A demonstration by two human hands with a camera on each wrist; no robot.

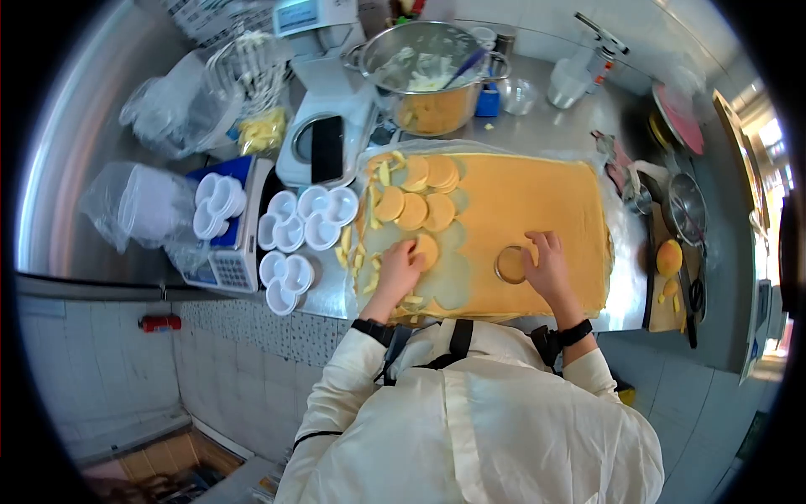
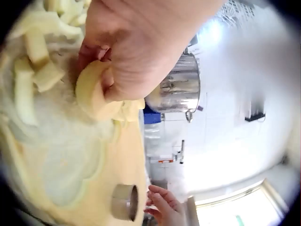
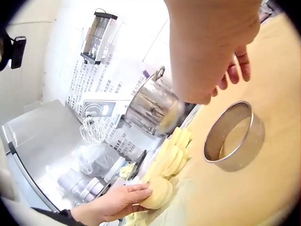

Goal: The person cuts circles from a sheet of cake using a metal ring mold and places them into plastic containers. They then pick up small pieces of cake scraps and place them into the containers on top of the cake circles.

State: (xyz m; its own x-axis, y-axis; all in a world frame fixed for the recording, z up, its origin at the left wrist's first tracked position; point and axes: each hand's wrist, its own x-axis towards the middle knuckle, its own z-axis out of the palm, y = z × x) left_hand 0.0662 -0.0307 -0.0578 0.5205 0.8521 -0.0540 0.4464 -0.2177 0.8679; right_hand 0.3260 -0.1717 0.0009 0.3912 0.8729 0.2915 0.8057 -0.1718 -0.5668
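My left hand (image 1: 400, 273) pinches a round of yellow sponge cake (image 2: 91, 92) at the left side of the sheet, thumb and fingers on its edge. In the right wrist view, the rounds (image 3: 160, 193) at those fingertips look stacked. A metal ring cutter (image 1: 510, 265) stands on the cake sheet (image 1: 537, 197). Beside it on the right, my right hand (image 1: 547, 262) is held with loosely extended fingers and nothing in them. Overlapping cake rounds (image 1: 411, 210) lie in small groups farther back. Scalloped cut-outs (image 1: 449, 277) expose the pale liner beneath.
Cake offcuts (image 1: 374, 260) lie along the sheet's left edge. White clustered cups (image 1: 321, 220) and a scale (image 1: 231, 267) stand left, with a phone (image 1: 327, 149) behind. A steel pot (image 1: 428, 76) of cream stands at the back. A mango (image 1: 669, 258) sits on a board at right.
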